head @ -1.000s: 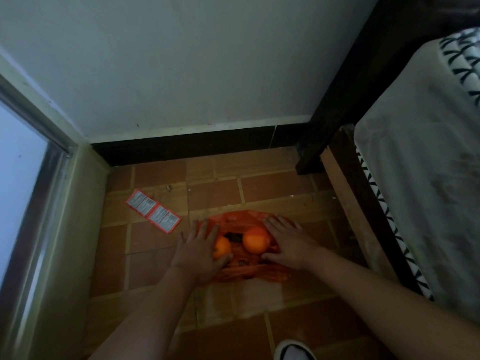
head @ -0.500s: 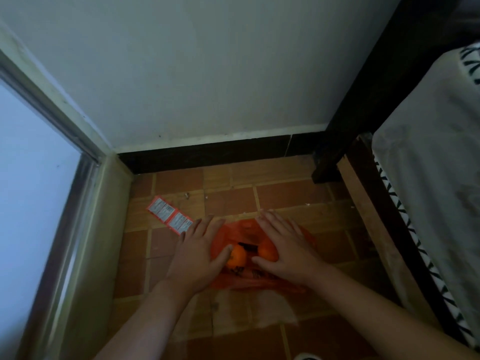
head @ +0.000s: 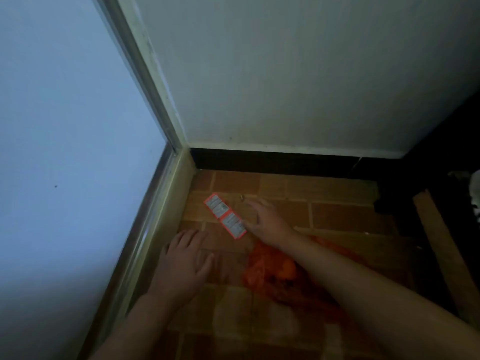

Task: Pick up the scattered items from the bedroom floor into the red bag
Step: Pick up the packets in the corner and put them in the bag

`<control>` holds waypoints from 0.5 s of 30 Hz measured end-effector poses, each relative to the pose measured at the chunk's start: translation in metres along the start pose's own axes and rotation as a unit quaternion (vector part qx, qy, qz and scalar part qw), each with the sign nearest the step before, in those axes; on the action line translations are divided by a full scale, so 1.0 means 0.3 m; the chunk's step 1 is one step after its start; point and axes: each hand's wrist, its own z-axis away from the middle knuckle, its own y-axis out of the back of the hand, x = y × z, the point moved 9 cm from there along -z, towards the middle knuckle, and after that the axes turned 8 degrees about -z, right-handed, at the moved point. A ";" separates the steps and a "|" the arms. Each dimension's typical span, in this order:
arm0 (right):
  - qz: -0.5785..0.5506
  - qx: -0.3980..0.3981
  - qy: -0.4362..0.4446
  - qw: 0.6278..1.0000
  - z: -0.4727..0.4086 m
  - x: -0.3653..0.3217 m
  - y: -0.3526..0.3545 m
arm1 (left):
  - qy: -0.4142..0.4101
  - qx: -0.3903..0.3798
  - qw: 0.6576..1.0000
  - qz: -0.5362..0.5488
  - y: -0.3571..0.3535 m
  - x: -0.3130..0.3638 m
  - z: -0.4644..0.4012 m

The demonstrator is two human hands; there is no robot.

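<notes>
Both hands left the red bag point(head: 262, 268); open right hand point(head: 265, 219) now touches packet point(head: 225, 219).

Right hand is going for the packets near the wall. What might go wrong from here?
1. The packet strip lies flat on the floor tiles; the right hand touches only its end with straight fingers, so it may slide rather than lift.
2. The red bag lies slack under the right forearm with neither hand holding it; the orange fruit inside might roll out.
3. Dim light hides small debris.

Crinkled glossy plastic red bag point(head: 262, 268) lies on matt brick-tile floor point(head: 337, 216) beside printed paper packets point(head: 225, 215).
</notes>
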 end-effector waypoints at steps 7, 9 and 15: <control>0.128 -0.084 -0.047 0.987 -0.173 -0.004 -0.217 | 0.027 -0.017 0.999 0.023 0.006 -0.124 0.074; 0.137 -0.077 -0.050 0.986 -0.197 0.004 -0.257 | 0.022 -0.023 0.999 0.023 0.001 -0.126 0.093; 0.104 -0.038 -0.078 0.991 -0.231 0.058 -0.304 | 0.018 -0.005 0.999 0.037 0.041 -0.136 0.133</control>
